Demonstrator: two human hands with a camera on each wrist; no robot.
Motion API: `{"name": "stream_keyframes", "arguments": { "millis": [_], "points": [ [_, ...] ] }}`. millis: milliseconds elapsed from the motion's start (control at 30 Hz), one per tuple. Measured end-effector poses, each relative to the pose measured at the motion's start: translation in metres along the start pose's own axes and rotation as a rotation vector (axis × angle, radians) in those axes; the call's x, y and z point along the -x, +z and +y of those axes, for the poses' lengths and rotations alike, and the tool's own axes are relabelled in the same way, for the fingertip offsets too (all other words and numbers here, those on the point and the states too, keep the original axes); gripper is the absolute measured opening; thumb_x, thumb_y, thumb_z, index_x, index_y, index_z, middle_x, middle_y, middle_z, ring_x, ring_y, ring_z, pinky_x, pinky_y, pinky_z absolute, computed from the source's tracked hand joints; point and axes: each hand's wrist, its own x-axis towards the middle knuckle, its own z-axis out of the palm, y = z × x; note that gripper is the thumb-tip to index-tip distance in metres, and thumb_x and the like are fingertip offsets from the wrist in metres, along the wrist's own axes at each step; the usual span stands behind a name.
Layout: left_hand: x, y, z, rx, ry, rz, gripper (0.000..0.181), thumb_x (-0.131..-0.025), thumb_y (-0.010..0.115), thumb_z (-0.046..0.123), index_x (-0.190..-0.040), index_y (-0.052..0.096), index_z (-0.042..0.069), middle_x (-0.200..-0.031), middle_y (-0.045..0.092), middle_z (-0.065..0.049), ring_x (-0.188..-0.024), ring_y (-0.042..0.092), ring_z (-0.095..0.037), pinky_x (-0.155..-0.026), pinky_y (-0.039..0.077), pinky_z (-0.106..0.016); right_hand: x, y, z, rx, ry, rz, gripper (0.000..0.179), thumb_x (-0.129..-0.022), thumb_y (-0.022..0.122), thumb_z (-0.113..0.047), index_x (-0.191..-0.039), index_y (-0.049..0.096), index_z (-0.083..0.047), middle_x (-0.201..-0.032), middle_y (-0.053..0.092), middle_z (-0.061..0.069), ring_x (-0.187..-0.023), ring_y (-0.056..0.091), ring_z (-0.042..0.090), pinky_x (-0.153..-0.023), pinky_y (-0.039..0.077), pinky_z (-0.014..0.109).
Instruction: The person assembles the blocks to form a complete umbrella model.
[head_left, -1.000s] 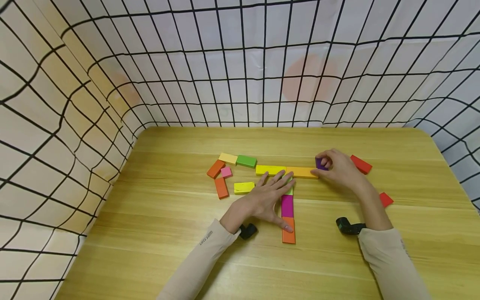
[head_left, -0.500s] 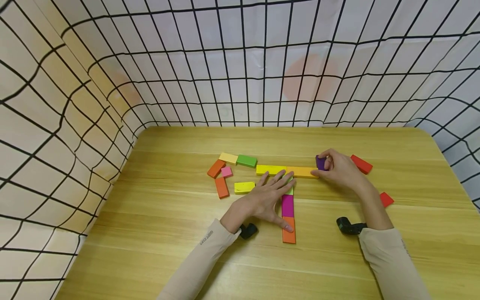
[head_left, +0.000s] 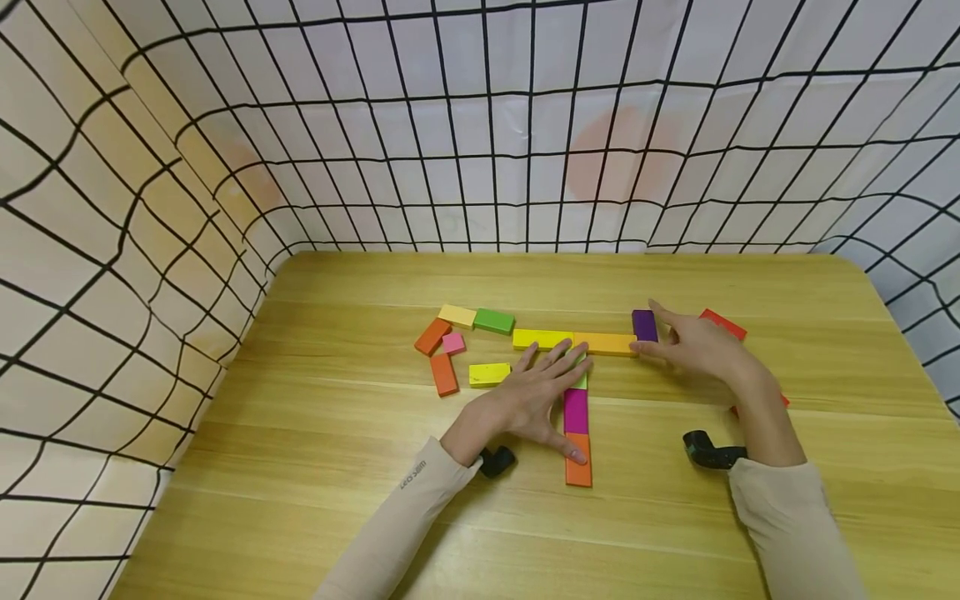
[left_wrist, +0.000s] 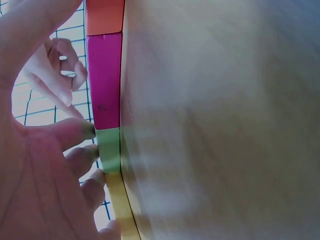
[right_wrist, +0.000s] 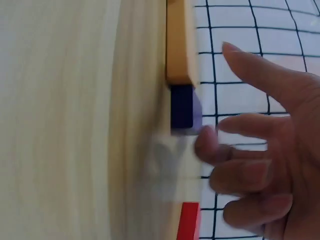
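A purple block (head_left: pixel 644 325) lies at the right end of a row made of a yellow block (head_left: pixel 528 338) and an amber block (head_left: pixel 606 343). My right hand (head_left: pixel 701 348) is beside it with thumb and fingers parted; in the right wrist view the purple block (right_wrist: pixel 182 107) touches the amber one and is not gripped. A column runs toward me from the row: a light green block (left_wrist: pixel 110 150), a magenta block (head_left: pixel 576 412) and an orange block (head_left: pixel 578 477). Spread over this column is my left hand (head_left: pixel 521 404), fingertips at the light green block, thumb on the orange one.
Left of the column lie a second yellow block (head_left: pixel 489 375), a green block (head_left: pixel 493 322), a cream block (head_left: pixel 457 315), a pink block (head_left: pixel 453 342) and two orange-red blocks. Red blocks (head_left: pixel 725 322) lie on the right, partly behind my right arm. Black mesh stands behind the table.
My right hand has let go of the purple block and drawn back to the right, its fingers spreading. The purple block stays at the row's end. My left hand has not moved.
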Motion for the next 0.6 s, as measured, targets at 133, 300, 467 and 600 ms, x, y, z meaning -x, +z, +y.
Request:
{"name": "stream_keyframes", "arguments": {
  "millis": [133, 300, 467, 600],
  "points": [
    [-0.0003, 0.0, -0.0008, 0.009, -0.001, 0.001, 0.134, -0.071, 0.076, 0.081, -0.168, 0.003, 0.022, -0.176, -0.009, 0.004, -0.163, -0.011, -0.019, -0.133, -0.003, -0.053, 0.0004, 0.0028, -0.0061, 0.039, 0.015, -0.064, 0.099, -0.1, 0.056, -0.062, -0.164, 0.014, 0.001, -0.142, 0.054, 0.038, -0.114, 0.062, 0.048, -0.093, 0.054, 0.059],
    [0.0003, -0.0011, -0.0004, 0.003, 0.001, -0.004, 0.134, -0.072, 0.075, 0.08, -0.168, 0.004, 0.021, -0.176, -0.009, 0.004, -0.163, -0.011, -0.019, -0.133, -0.003, -0.053, -0.0022, 0.0077, -0.0048, 0.065, 0.025, -0.047, 0.097, -0.102, 0.053, -0.061, -0.164, 0.013, 0.001, -0.151, 0.042, 0.042, -0.117, 0.059, 0.048, -0.093, 0.053, 0.061],
    [-0.0002, -0.0006, 0.0004, -0.014, -0.002, -0.004, 0.135, -0.071, 0.075, 0.082, -0.168, 0.003, 0.022, -0.176, -0.01, 0.004, -0.163, -0.012, -0.018, -0.133, -0.004, -0.052, -0.0042, 0.0067, -0.0023, 0.115, 0.033, 0.016, 0.094, -0.102, 0.053, -0.061, -0.164, 0.016, -0.002, -0.149, 0.045, 0.041, -0.098, 0.061, 0.04, -0.068, 0.051, 0.04],
    [-0.0006, -0.0002, 0.0001, -0.007, -0.002, -0.001, 0.135, -0.072, 0.075, 0.081, -0.168, 0.003, 0.021, -0.176, -0.01, 0.004, -0.163, -0.012, -0.018, -0.133, -0.003, -0.052, -0.0054, 0.0084, -0.0015, 0.1, 0.032, 0.042, 0.087, -0.102, 0.057, -0.054, -0.161, 0.025, 0.001, -0.147, 0.048, 0.04, -0.094, 0.059, 0.037, -0.063, 0.045, 0.033]
  ]
}}
